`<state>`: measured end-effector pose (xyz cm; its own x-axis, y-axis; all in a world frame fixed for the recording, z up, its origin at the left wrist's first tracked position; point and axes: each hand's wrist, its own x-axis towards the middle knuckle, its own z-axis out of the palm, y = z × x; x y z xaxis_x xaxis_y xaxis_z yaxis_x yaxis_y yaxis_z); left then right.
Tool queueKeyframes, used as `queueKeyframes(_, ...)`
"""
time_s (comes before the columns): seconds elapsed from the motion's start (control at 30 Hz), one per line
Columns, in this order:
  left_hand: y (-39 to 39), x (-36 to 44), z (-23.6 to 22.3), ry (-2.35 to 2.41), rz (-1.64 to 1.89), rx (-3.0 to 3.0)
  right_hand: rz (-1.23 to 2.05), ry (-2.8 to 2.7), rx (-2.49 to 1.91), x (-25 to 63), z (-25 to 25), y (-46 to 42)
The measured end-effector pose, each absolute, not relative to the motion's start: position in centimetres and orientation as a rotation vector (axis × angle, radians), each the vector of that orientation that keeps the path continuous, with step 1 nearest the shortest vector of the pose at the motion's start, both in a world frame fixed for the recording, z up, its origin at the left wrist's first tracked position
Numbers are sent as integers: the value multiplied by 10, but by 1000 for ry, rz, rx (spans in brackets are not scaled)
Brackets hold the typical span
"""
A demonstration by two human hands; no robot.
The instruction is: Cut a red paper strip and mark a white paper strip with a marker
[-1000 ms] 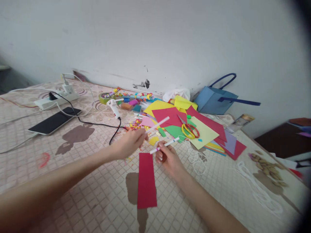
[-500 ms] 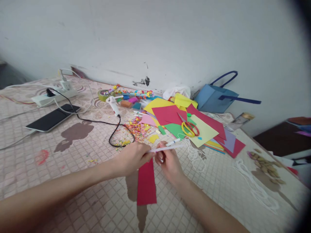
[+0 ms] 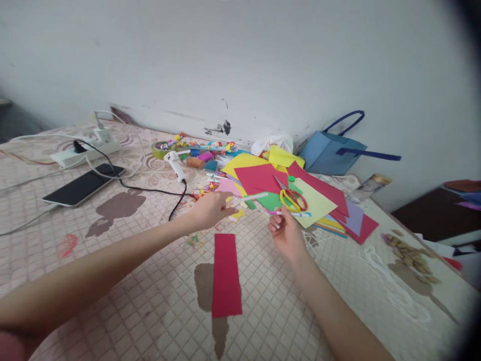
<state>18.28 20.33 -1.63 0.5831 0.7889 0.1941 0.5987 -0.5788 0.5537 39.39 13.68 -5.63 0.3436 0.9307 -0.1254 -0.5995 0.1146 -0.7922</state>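
My left hand [image 3: 214, 209] is closed on a thin whitish stick [image 3: 256, 197] that points right, over the green paper and scraps. Whether anything else is in its fingers is hidden. My right hand [image 3: 287, 228] grips a white double-ended marker [image 3: 287, 213], its pink end facing left and its blue end facing right. This hand is just below the scissors [image 3: 295, 199] with yellow and red handles. On the table below my hands lies a red paper strip [image 3: 227, 276], lengthwise toward me, touched by neither hand.
Coloured paper sheets [image 3: 319, 200] are piled at centre right. A white glue gun [image 3: 175, 165] with a black cord lies left of them. Beyond are a phone-like black device [image 3: 84, 185], a power strip [image 3: 88, 154], a blue bag [image 3: 332, 153], a jar [image 3: 372, 188] and white string [image 3: 398, 291].
My hands came together over the strip's far end, then parted. The right moved right with the marker, whose pink end now shows; the left drew back up and left with the stick.
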Motion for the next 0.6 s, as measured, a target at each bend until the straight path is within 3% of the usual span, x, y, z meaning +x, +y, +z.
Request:
queueKeyframes(0.37, 183, 145, -1, 896, 721, 1643, 1254, -481, -938, 382, -67, 131)
queueKeyframes(0.6, 165, 153, -15, 763, 779, 1629, 1278, -644, -1026, 362, -77, 121)
